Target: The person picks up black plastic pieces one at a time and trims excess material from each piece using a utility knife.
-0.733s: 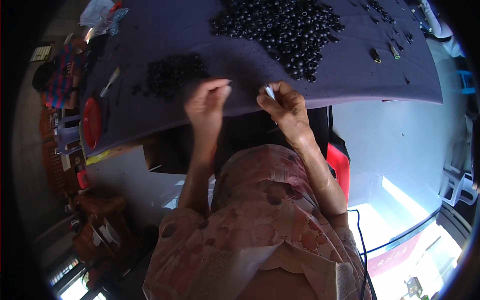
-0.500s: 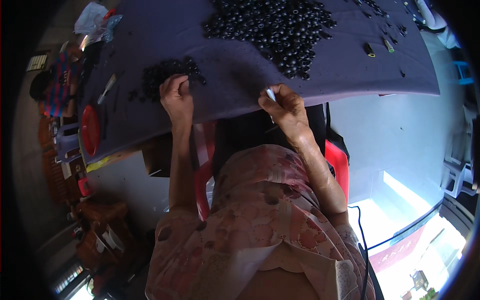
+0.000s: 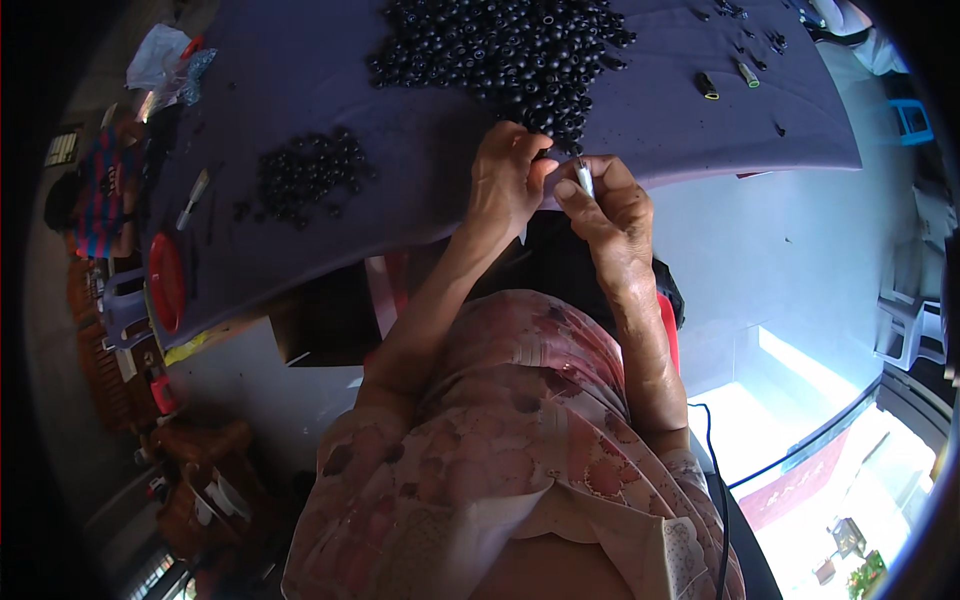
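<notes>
My left hand (image 3: 502, 180) is closed, pinching a small black ring-like piece (image 3: 542, 154) between thumb and index finger. Close beside it, my right hand (image 3: 618, 215) grips a slim white-handled tool (image 3: 585, 180), its tip pointing toward the far side; the exact kind of tool is unclear. Just beyond both hands spreads a large heap of small black rounded pieces (image 3: 500, 60), several with visible holes. A smaller heap of similar black pieces (image 3: 310, 175) lies to the left.
A purple cloth (image 3: 420, 200) covers the table. At left lie another slim white-handled tool (image 3: 193, 198), a red dish (image 3: 166, 283) and a clear plastic bag (image 3: 158, 58). Two short tubular pieces (image 3: 748, 75) rest at right. Another person (image 3: 107, 190) sits at far left.
My left hand has moved right from the smaller heap to beside my right hand, with a black piece in its fingers. The view has shifted slightly.
</notes>
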Action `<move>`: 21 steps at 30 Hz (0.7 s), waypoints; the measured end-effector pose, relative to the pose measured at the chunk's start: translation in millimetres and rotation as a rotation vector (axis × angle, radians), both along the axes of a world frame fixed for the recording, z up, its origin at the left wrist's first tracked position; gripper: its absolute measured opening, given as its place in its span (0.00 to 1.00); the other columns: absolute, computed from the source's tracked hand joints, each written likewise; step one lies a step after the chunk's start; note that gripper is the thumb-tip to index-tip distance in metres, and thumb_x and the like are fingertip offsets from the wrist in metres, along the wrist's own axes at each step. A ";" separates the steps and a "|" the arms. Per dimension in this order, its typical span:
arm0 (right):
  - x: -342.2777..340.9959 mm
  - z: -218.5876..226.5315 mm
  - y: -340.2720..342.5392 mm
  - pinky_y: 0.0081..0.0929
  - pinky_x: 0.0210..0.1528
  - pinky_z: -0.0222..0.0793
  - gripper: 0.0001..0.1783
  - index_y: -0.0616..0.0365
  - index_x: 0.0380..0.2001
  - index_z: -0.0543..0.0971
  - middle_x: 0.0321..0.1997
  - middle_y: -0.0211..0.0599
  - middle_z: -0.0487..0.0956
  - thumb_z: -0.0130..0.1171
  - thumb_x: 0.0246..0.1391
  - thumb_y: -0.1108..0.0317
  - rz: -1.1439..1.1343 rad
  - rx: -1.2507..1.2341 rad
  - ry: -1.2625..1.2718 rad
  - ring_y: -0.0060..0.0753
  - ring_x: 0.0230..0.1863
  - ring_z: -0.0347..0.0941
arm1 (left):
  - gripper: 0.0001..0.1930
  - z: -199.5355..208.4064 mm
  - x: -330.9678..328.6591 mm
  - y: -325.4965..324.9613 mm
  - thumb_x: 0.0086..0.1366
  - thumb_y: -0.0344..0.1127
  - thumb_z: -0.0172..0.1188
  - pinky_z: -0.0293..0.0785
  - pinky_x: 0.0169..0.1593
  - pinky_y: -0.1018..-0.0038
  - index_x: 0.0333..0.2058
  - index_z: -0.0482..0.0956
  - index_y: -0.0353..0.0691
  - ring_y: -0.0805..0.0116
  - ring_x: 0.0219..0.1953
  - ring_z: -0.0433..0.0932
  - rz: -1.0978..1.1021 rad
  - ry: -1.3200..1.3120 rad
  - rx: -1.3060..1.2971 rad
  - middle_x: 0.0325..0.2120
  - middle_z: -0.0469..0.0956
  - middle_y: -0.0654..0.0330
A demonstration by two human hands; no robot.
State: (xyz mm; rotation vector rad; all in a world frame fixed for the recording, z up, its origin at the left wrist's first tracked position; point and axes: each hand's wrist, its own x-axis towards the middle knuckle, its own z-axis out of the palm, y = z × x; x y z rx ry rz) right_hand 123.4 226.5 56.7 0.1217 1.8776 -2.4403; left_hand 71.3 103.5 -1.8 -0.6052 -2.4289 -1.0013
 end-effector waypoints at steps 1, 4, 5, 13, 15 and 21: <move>-0.8 -1.2 1.4 0.09 0.24 0.52 0.04 0.59 0.30 0.72 0.24 0.20 0.69 0.54 0.48 0.73 -0.004 -0.002 0.001 0.09 0.24 0.59 | 0.09 -0.8 -0.9 1.0 0.45 0.21 0.57 0.68 0.33 0.67 0.27 0.72 0.39 0.58 0.28 0.70 0.031 -0.057 0.021 0.24 0.70 0.57; -1.6 -11.9 -0.5 0.09 0.26 0.55 0.05 0.59 0.30 0.71 0.24 0.20 0.69 0.54 0.48 0.74 0.006 0.104 -0.037 0.10 0.24 0.60 | 0.08 3.6 1.5 -1.2 0.46 0.21 0.56 0.68 0.33 0.71 0.28 0.73 0.38 0.62 0.28 0.71 0.031 -0.072 0.025 0.25 0.71 0.58; -3.5 -19.5 -1.1 0.10 0.28 0.56 0.05 0.59 0.30 0.71 0.24 0.21 0.69 0.54 0.48 0.74 0.003 0.120 -0.023 0.11 0.25 0.61 | 0.08 3.5 0.9 -2.0 0.46 0.21 0.56 0.68 0.33 0.71 0.28 0.73 0.38 0.62 0.28 0.71 0.025 -0.074 0.022 0.25 0.71 0.58; -1.8 -4.3 -19.9 0.11 0.33 0.60 0.07 0.60 0.32 0.70 0.26 0.23 0.70 0.55 0.48 0.74 0.017 0.111 0.033 0.13 0.29 0.64 | 0.09 40.5 26.2 -30.9 0.53 0.21 0.55 0.71 0.35 0.80 0.35 0.75 0.32 0.76 0.28 0.73 -0.259 -0.663 1.218 0.28 0.76 0.60; -1.0 1.6 -27.4 0.12 0.29 0.58 0.07 0.60 0.33 0.69 0.25 0.23 0.69 0.54 0.49 0.74 -0.044 -0.079 0.076 0.13 0.26 0.62 | 0.10 50.8 33.6 -31.2 0.52 0.20 0.56 0.71 0.35 0.80 0.36 0.75 0.32 0.76 0.29 0.73 -0.275 -0.670 1.220 0.29 0.75 0.60; -2.6 -1.9 -26.0 0.12 0.21 0.50 0.06 0.59 0.33 0.69 0.21 0.24 0.66 0.50 0.50 0.71 0.082 -0.226 -0.054 0.13 0.19 0.56 | 0.14 66.0 43.1 -33.7 0.51 0.18 0.55 0.70 0.38 0.85 0.39 0.74 0.32 0.79 0.32 0.72 -0.254 -0.594 0.953 0.30 0.74 0.62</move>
